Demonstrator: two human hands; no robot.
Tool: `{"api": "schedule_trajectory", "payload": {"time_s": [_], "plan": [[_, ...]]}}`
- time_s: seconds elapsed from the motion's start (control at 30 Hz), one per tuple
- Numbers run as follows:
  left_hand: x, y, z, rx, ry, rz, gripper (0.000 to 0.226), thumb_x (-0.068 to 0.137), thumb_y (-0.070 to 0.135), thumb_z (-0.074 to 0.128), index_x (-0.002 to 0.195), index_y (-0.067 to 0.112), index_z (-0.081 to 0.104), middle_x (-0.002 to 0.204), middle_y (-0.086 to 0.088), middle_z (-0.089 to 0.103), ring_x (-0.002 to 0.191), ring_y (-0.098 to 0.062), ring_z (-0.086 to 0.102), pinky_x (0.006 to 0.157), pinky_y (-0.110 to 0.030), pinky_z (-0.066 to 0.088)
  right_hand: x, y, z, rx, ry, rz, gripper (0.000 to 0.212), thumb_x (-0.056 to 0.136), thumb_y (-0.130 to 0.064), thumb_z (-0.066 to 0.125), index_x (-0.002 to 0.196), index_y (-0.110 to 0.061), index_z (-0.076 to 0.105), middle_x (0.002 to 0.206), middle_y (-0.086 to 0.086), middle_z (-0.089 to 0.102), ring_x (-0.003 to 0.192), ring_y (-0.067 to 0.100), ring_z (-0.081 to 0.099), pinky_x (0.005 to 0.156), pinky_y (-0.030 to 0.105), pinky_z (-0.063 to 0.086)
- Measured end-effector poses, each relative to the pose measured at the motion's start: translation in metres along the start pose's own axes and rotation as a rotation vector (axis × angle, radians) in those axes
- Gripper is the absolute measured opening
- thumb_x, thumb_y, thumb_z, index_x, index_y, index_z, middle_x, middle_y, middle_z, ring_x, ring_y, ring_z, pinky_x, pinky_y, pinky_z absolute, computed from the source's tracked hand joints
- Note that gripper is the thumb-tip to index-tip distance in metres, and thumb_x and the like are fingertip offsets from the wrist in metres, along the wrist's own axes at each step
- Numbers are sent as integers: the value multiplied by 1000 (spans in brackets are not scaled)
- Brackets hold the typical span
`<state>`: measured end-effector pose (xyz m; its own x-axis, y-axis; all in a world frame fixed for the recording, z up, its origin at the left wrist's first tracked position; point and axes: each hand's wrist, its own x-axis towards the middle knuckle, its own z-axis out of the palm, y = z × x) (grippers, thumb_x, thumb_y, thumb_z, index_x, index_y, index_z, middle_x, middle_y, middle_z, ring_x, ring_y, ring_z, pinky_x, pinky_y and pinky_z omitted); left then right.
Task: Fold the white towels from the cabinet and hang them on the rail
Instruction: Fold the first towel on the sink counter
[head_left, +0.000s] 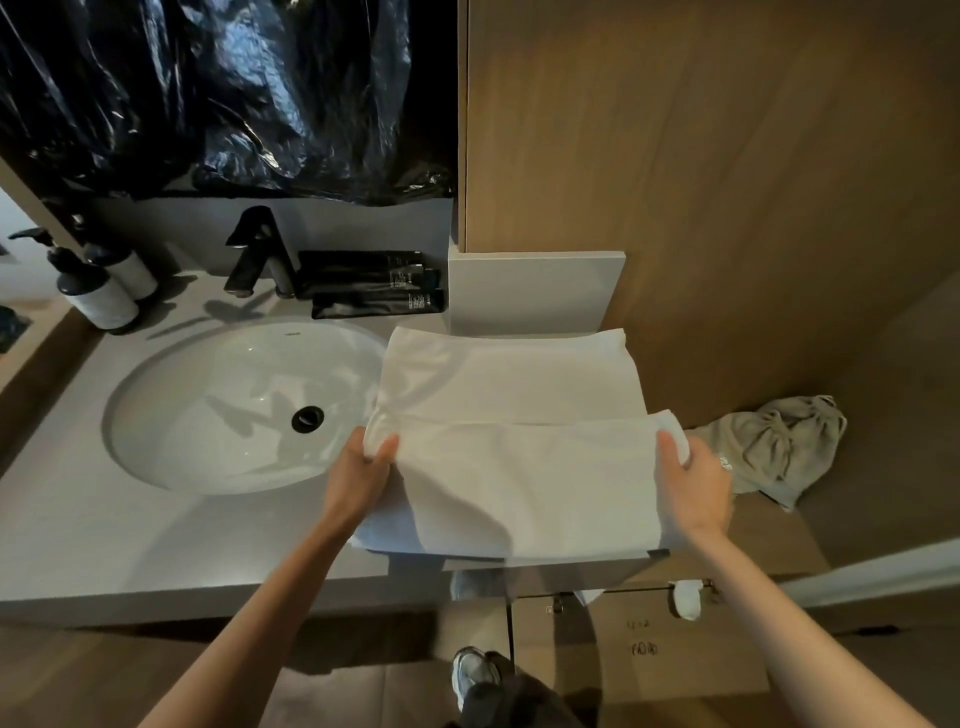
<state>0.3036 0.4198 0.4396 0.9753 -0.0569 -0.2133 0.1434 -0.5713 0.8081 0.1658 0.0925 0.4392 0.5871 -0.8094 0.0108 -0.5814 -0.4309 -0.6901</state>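
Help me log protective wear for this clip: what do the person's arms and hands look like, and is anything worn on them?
The left hand and right hand are bare, without gloves. The left forearm and right forearm are bare to the frame's edge, with no sleeves, watch or bracelet in view. Rings are too small to tell.

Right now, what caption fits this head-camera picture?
The left hand and right hand grip a white towel on the counter beside the sink.

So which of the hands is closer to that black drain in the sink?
Left. The left hand pinches a corner of the white towel close by the drain; the right hand holds the opposite corner, far off beside the grey cloth.
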Motion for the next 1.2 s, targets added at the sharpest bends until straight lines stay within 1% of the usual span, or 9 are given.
{"api": "schedule_trajectory", "payload": {"time_s": [0.2,0.33,0.43,0.5,0.6,0.87,1.03,1.1,1.2], "plan": [[-7,-22,2,-9,-90,-41,34,97,31,52,119,6,53,113,-12,57,99,-27,51,83,-35,37,-6,13,-8,-115,-155,58,23,95,-37,51,95,-15,56,80,5,59,70,22,55,54,27,36],[-10,-27,6,-49,-83,-97,37,97,29,53,121,1,54,118,-18,60,104,-30,54,82,-33,37,-8,21,-7,-59,-191,193,23,96,-34,51,90,-12,53,81,8,60,71,23,55,61,32,40],[-16,-19,3,-23,-68,-59,34,99,28,49,120,2,52,113,-11,57,102,-27,52,81,-31,35,-11,16,-14,20,-211,151,21,100,-27,47,94,-7,47,78,6,52,67,17,47,58,32,35],[-21,-18,0,30,-63,-2,40,100,31,46,130,4,47,119,-5,54,110,-28,51,87,-31,36,-13,14,-18,20,-213,96,21,101,-26,45,93,-7,44,75,6,49,64,17,44,54,31,34],[-29,-29,2,121,-56,-19,53,100,36,42,143,5,36,142,-13,47,130,-35,43,103,-39,34,-16,19,-12,-50,-171,43,21,101,-27,44,89,-9,43,74,8,50,63,23,46,55,35,37],[-33,-40,8,234,-9,7,46,100,45,36,132,14,45,114,-13,63,105,-37,58,84,-42,44,-25,34,-1,-282,-141,-35,21,103,-38,33,96,-18,39,70,4,54,60,21,51,53,33,34],[-43,-45,0,36,16,-58,36,92,47,55,91,11,54,83,-3,57,77,-22,55,61,-28,39,-26,42,-1,8,-220,166,40,97,-53,40,92,-15,49,79,4,54,73,22,53,61,33,39],[-46,-51,1,75,-10,-47,36,90,47,58,89,10,60,83,-5,60,76,-23,55,62,-31,40,-33,46,-2,122,-180,180,47,95,-50,47,81,-6,54,73,6,52,70,23,50,63,34,39],[-49,-58,0,15,-8,13,26,93,39,58,95,13,62,87,-6,62,83,-29,58,68,-35,42,-45,46,-4,161,-151,117,36,98,-40,47,85,-8,57,74,2,55,74,21,53,70,35,42]]}}
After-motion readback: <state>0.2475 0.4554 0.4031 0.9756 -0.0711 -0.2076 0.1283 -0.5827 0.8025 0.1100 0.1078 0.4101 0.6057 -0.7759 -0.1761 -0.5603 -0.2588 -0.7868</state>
